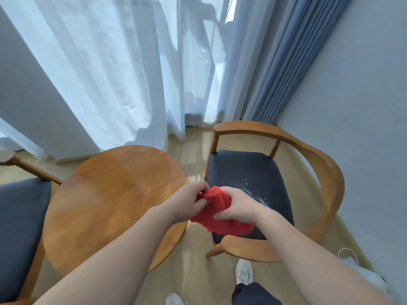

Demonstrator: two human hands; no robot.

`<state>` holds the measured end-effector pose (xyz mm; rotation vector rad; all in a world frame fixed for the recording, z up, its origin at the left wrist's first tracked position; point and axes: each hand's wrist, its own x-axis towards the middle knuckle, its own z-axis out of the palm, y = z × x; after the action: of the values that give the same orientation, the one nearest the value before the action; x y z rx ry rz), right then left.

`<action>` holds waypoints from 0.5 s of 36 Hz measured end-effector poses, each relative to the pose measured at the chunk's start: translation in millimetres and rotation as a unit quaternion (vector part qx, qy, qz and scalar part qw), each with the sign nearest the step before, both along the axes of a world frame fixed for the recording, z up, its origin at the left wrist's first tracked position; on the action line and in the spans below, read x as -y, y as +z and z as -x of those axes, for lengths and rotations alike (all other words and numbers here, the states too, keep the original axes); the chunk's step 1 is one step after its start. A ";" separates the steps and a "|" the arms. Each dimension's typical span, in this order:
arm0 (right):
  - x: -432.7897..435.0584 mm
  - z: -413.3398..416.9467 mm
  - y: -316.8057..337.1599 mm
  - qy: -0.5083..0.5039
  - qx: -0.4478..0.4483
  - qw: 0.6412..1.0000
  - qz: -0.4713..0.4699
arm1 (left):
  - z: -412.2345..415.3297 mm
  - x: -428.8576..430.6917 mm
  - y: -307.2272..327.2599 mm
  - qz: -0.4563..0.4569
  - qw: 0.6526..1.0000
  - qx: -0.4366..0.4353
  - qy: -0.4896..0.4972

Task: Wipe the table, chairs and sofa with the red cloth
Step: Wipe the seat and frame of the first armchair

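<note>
Near end: white sneaker and dark trouser leg on the pale wood floor, and a second sneaker toe at the bottom edge. Down on the right there's a white bag-like thing with a loop handle, mostly hidden behind the forearm. Can't tell what's in it.

Both bare forearms reach forward. The crumpled red terry cloth is held between the hands, over the near-left corner of the right chair's seat, just beside the table edge. Can't tell if it touches the seat. Its long axis runs diagonally, with the far-left end at the left hand and the near-right end hanging loose below the right wrist.

Left hand: fingers curled, thumb and fingertips pinching the cloth's upper end.
Right hand: fingers wrapped together around the cloth's middle, thumb on the near side.

The round bare wooden table is left of the hands. On the right is a wooden armchair with a curved backrest, with white specks and a smear on its dark seat. A matching chair sits at the left edge.

Far end: sheer white curtain, pleated blue-grey curtain, grey wall.
</note>
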<state>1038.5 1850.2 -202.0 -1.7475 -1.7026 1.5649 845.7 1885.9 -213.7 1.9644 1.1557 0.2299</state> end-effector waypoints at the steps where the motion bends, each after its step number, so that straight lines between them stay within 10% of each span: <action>1: -2.9 -9.2 1.3 0.001 -0.002 1.000 0.003 | -8.9 -3.4 1.3 0.002 1.000 0.004 0.003; 18: -88.9 -169.4 -26.0 -0.160 -0.099 0.975 0.122 | -172.7 -46.7 -23.0 0.005 0.987 0.032 0.157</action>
<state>1207.9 1939.1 -228.1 -1.7955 -1.1126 1.7809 1018.4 1932.7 -236.7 1.7461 1.4169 0.4466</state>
